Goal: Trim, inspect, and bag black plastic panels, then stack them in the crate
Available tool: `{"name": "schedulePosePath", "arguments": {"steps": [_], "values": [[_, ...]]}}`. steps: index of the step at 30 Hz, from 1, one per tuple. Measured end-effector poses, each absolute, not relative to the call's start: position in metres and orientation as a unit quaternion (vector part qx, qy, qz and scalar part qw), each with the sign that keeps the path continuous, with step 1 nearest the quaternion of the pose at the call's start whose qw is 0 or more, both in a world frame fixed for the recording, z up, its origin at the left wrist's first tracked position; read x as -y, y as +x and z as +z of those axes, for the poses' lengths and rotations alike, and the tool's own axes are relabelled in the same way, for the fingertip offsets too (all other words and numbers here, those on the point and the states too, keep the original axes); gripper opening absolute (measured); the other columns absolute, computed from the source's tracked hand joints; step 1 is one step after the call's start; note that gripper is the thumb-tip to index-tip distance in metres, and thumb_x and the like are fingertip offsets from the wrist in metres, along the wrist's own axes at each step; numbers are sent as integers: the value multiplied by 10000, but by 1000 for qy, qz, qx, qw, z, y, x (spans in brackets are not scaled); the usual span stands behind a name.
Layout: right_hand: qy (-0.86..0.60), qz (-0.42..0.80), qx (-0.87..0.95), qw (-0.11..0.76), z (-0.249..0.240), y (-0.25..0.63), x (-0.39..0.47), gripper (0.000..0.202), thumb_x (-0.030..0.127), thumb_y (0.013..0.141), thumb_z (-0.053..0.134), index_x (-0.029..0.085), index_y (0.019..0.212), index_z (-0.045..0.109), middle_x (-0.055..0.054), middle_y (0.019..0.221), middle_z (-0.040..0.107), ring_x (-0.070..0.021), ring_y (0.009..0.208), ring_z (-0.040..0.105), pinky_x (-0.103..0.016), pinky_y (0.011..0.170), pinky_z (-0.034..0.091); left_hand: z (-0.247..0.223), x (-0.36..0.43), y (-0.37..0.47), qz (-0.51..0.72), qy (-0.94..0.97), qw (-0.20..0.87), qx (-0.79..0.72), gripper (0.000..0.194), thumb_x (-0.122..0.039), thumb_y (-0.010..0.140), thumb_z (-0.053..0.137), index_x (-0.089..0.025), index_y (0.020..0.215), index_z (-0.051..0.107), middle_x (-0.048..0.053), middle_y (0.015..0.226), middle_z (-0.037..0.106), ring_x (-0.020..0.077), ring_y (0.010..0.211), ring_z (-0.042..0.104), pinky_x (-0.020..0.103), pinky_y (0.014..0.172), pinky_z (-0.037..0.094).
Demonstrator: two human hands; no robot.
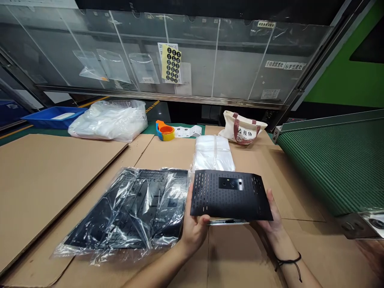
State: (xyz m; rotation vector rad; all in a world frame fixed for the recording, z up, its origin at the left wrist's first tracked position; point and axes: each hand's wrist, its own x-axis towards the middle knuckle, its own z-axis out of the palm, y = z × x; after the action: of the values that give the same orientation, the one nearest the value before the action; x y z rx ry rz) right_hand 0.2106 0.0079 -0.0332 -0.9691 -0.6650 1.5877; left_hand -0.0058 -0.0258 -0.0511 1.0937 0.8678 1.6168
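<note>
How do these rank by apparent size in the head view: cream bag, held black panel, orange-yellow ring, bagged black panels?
Bagged black panels
Held black panel
Cream bag
Orange-yellow ring

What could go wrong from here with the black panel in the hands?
The panel, held at its ends by the left hand and right hand, could slip if either loosens. The bagged panels lie right beside the left hand, so a bump might shift them. Loose ends on the bracelet might snag on an edge.
</note>
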Motion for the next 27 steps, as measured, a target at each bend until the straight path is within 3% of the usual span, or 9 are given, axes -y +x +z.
{"name": "schedulePosePath", "arguments": {"steps": [6, 12, 22, 27], "values": [[-355, 706, 236, 565, -37, 212, -7, 568, 721, 598, 701, 238, 889, 763, -80, 917, 770, -308, 1148, 612, -494, 1106, 340, -56, 23, -9, 658, 457, 452, -392, 888, -644, 764, 598, -225, 1481, 286, 118, 1548, 290, 299, 1427, 247, 406, 1182, 187], [-341, 694, 272, 574, -45, 216, -7, 612, 779, 601, 640, 256, 897, 758, -79, 964, 764, -321, 1198, 572, -527, 1114, 311, -59, 20, -9, 658, 444, 440, -419, 748, -592, 825, 563, -220, 1446, 370, 105, 1516, 362, 285, 1410, 295, 406, 1182, 206], [-350, 667, 349, 557, -50, 217, -8, 713, 851, 588, 556, 247, 919, 739, -111, 932, 761, -344, 1149, 604, -564, 1011, 427, -46, 18, -11, 639, 451, 394, -482, 510, -428, 883, 569, -271, 1358, 473, 50, 1463, 439, 247, 1374, 359, 406, 1167, 249], [-370, 616, 375, 586, -45, 213, -8, 616, 768, 630, 629, 229, 911, 722, -103, 903, 758, -321, 932, 698, -505, 856, 550, -42, 16, -15, 626, 472, 381, -489, 509, -433, 886, 559, -262, 1357, 469, 55, 1459, 427, 238, 1381, 336, 406, 1175, 220]]}}
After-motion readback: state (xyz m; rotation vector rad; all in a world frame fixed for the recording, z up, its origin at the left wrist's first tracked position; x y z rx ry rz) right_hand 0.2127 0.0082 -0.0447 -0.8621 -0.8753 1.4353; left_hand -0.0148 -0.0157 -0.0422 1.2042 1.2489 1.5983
